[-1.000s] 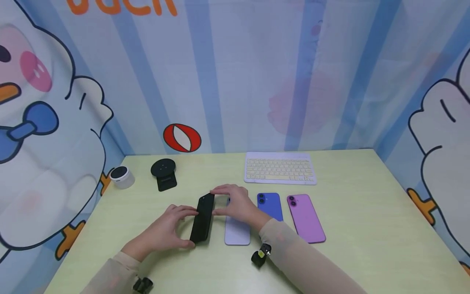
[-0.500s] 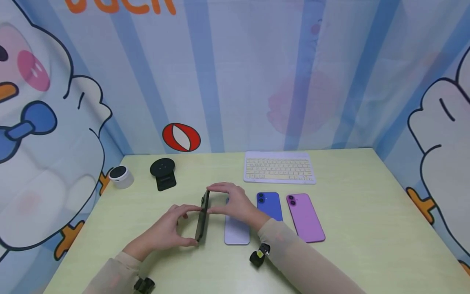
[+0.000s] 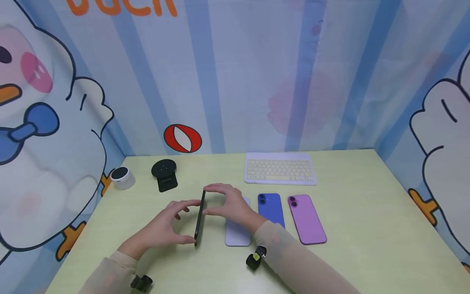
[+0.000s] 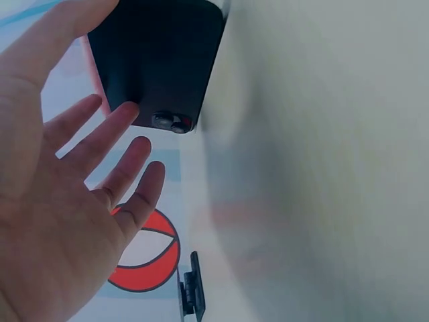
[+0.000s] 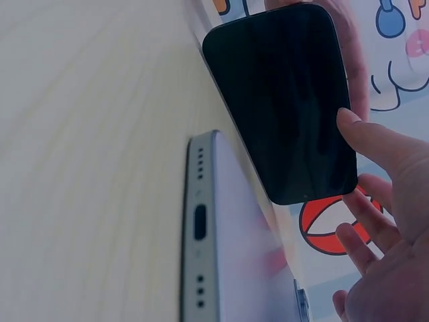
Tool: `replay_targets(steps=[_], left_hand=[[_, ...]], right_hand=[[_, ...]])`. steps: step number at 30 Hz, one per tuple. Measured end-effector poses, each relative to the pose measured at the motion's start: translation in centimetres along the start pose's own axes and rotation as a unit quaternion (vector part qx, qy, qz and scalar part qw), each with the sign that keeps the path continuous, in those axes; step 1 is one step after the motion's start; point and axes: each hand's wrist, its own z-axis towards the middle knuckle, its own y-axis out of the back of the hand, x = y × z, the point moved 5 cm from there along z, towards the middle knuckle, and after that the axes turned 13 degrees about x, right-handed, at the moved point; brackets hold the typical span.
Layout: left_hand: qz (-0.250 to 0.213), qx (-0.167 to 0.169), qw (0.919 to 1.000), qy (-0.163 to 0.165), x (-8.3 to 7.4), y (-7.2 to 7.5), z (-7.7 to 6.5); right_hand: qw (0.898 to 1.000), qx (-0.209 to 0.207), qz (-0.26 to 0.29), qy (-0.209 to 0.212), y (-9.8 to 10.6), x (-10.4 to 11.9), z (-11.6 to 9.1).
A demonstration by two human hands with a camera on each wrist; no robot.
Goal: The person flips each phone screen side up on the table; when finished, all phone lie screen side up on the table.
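Observation:
A black smartphone (image 3: 200, 218) stands up on its long edge, held between both hands. In the left wrist view its dark back (image 4: 157, 60) shows, with the camera bumps at one end. The dark screen (image 5: 285, 100) faces the right hand in the right wrist view. My left hand (image 3: 161, 228) grips the phone from the left, thumb at the near end and forefinger near the far part, other fingers spread loosely. From the right, my right hand (image 3: 233, 206) pinches the far half, a finger at the top corner and the thumb against the screen. Below it lies a lavender phone (image 3: 236, 234), partly covered.
A blue phone (image 3: 271, 208) and a pink phone (image 3: 307, 220) lie camera side up to the right. Behind them rests a lavender keyboard (image 3: 280, 169). At the back left are a black stand with a round pad (image 3: 164, 175) and a small white cylinder (image 3: 123, 179).
The black phone has turned from showing its broad dark face to showing only a thin edge in the head view. Both hands have shifted slightly left, still holding it.

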Motion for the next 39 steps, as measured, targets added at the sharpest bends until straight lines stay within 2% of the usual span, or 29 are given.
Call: replay_targets(steps=[15, 23, 28, 35, 39], left_hand=[[0.033, -0.014, 0.9990, -0.026, -0.6, 1.4, -0.7], [0.056, -0.025, 0.9976, -0.033, -0.3, 1.7, -1.2], [0.050, -0.021, 0.9984, -0.019, 0.1, 1.7, -1.5], [0.040, -0.020, 0.9990, 0.000, 1.1, 1.8, -1.9], [0.042, -0.023, 0.9988, 0.009, 1.5, 1.8, -2.3]], right_hand=[[1.000, -0.010, -0.017, 0.004, -0.1, 1.2, 0.7], [0.999, 0.006, -0.023, -0.032, -0.4, 0.4, 1.0], [0.998, 0.022, -0.054, -0.036, -0.7, -0.1, 1.3], [0.989, 0.081, -0.107, -0.058, -1.4, -0.6, 1.4], [0.987, 0.079, -0.120, -0.066, -1.6, -0.6, 1.4]])
